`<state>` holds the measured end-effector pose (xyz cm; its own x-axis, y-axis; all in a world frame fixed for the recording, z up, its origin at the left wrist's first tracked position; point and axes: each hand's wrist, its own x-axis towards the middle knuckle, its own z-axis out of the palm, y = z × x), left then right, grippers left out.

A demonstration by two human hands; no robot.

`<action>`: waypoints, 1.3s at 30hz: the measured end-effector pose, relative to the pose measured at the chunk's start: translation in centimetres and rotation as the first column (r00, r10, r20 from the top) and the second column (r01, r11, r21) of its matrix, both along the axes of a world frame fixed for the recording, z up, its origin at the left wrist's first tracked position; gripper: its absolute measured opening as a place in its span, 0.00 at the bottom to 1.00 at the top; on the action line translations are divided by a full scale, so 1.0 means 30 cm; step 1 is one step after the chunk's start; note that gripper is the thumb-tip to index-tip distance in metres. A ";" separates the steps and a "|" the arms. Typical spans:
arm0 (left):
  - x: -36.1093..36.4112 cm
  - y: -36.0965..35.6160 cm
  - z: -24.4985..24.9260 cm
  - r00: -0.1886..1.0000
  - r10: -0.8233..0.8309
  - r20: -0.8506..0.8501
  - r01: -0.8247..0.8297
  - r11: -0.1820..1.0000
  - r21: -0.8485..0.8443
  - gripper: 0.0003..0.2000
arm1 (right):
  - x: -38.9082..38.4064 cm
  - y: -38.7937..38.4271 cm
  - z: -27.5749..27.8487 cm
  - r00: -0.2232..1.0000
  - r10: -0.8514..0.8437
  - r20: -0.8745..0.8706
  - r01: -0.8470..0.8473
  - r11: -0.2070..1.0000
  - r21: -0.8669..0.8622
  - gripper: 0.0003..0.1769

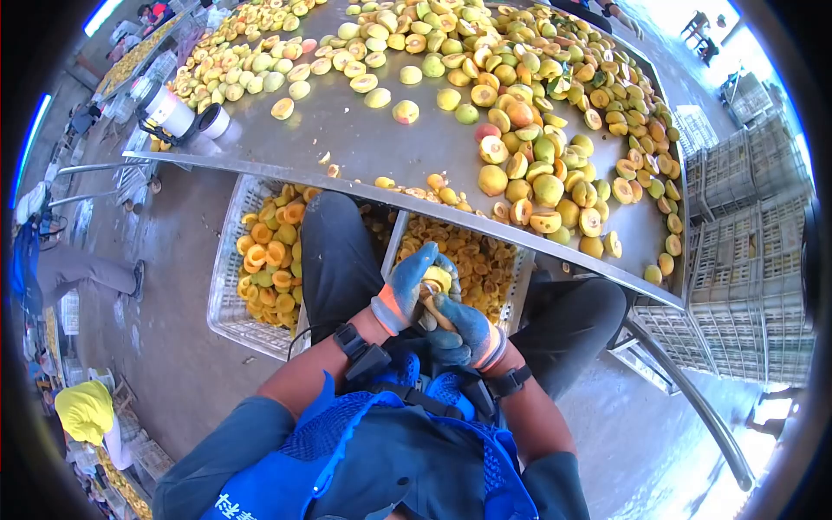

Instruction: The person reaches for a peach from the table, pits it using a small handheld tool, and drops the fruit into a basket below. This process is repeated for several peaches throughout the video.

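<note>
My left hand (407, 289), in a blue and orange work glove, is closed around a yellow peach (438, 277) above my lap. Beside it my right hand (466, 334), gloved alike, grips a small tool with a wooden handle (438, 315). The tool's tip meets the peach, and its working end is hidden. Under the table edge, between my knees, a crate of peach scraps (464, 256) stands just beyond my hands. Left of my knee a white plastic crate (227, 299) holds pitted peach halves (273, 251).
A metal table (347, 139) with a raised rim carries heaps of peaches (537, 147), many halved. A white cylindrical container (169, 111) stands on its left. Stacked crates (745, 251) rise at right, near a curved metal tube (693, 399). A person in yellow (85, 412) works at lower left.
</note>
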<state>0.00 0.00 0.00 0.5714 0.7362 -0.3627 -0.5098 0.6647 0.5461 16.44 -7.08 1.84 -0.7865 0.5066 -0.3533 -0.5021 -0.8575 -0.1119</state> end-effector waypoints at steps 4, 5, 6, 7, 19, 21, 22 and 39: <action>-0.041 0.061 0.085 0.977 0.196 -0.082 -0.203 0.975 -0.086 0.17 | -0.001 0.003 0.016 0.992 -0.023 0.121 0.000 0.983 0.184 0.24; -0.064 0.081 0.096 0.957 0.266 -0.114 -0.277 0.957 -0.085 0.16 | 0.005 0.007 0.034 0.976 -0.041 0.213 -0.014 0.968 0.249 0.24; -0.128 0.089 0.114 0.922 0.350 -0.164 -0.329 0.934 0.139 0.12 | 0.013 0.006 0.047 0.899 -0.072 0.433 -0.077 0.945 0.319 0.25; -0.193 0.098 0.132 0.864 0.458 -0.210 -0.367 0.857 0.361 0.08 | 0.005 0.006 0.036 0.753 -0.221 0.619 -0.158 0.854 0.497 0.26; -0.254 0.298 0.251 0.264 0.851 -0.454 0.419 0.323 0.849 0.09 | 0.015 0.032 -0.081 -0.079 -0.383 0.920 -0.728 0.653 0.209 0.28; -0.067 0.358 0.214 0.386 0.756 -0.528 0.449 0.346 0.824 0.10 | 0.042 0.030 -0.088 -0.091 -0.314 0.945 -0.787 0.604 0.125 0.29; 0.020 0.406 0.153 0.452 0.713 -0.536 0.460 0.329 0.825 0.12 | 0.055 0.004 -0.151 -0.087 -0.350 0.933 -0.812 0.568 0.137 0.28; 0.153 0.453 0.060 0.976 0.098 -0.197 -0.063 0.982 0.177 0.20 | 0.094 0.058 -0.006 0.199 -0.766 0.612 -0.035 0.618 0.785 0.11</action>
